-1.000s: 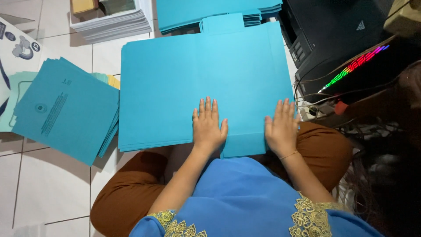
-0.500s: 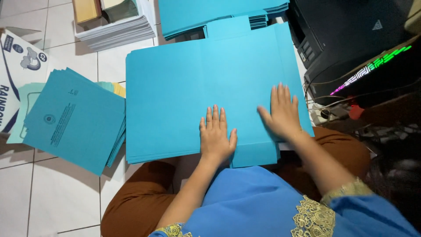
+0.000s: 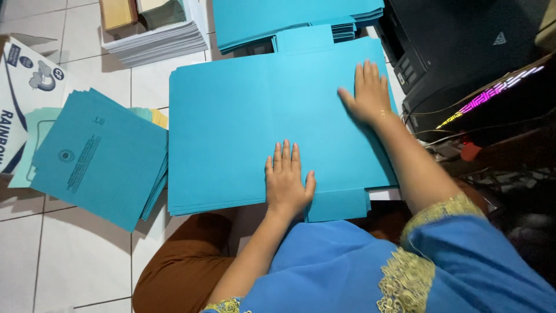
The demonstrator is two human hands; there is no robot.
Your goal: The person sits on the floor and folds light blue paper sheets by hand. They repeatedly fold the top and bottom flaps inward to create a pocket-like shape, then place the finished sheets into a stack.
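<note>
Her right hand (image 3: 368, 93) has slid up toward the far right corner of the thin, light, bendy blue folder stack (image 3: 243, 127), both it and the left hand (image 3: 288, 179) pressing flat, gripping nothing; edges lift easiest.

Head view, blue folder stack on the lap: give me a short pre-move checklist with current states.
1. Left hand flat on the open blue folder: ok.
2. Right hand flat near the folder's right edge: ok.
3. Top folder lying flat, no curl: ok.
4. Stack edges squared: not ok, lower sheets show at the left and bottom edges.
5. Printed folder pile apart from the stack: ok.
6. Number of sheets under the hands: cannot tell.
</note>
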